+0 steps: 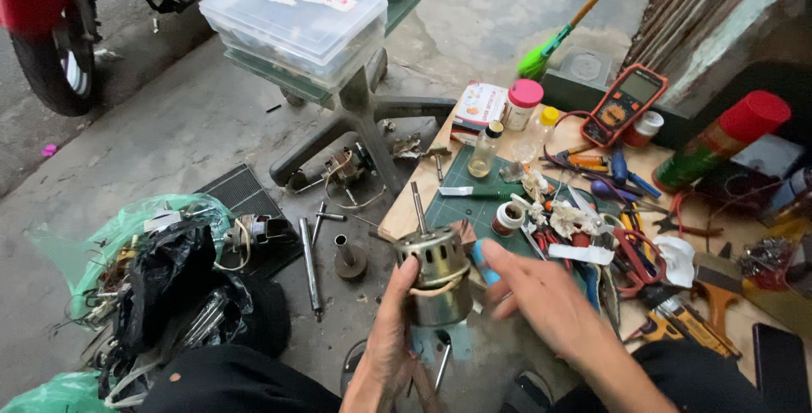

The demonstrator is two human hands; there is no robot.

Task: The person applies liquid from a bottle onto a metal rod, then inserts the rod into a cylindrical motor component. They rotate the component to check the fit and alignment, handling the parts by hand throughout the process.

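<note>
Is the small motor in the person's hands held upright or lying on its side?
Upright: the motor stands in the left hand, its shaft pointing up and slightly left; the right hand is beside it.

concrete floor (169,125), chair base (364,117), daylight
</note>
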